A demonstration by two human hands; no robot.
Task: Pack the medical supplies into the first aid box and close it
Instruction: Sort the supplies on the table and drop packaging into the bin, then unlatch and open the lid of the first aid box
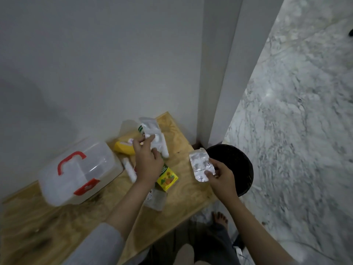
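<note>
The translucent first aid box (76, 175) with a red handle and red latch stands shut on the wooden table (57, 226), left of my hands. My left hand (148, 161) pinches a silver blister pack (150, 129) and lifts it above the other supplies. My right hand (221, 176) holds a second silver blister strip (200, 165) out past the table's right edge. A yellow packet (123, 147), a white roll (129, 170), a white tube (165, 150), a yellow-green carton (168, 178) and a clear packet (155, 199) lie on the table.
A black waste bin (236, 165) stands on the floor right of the table, under my right hand. A white wall runs behind the table and a white pillar (219, 92) rises at its right corner. Marble floor (296, 131) and my bare foot (219, 218) show below.
</note>
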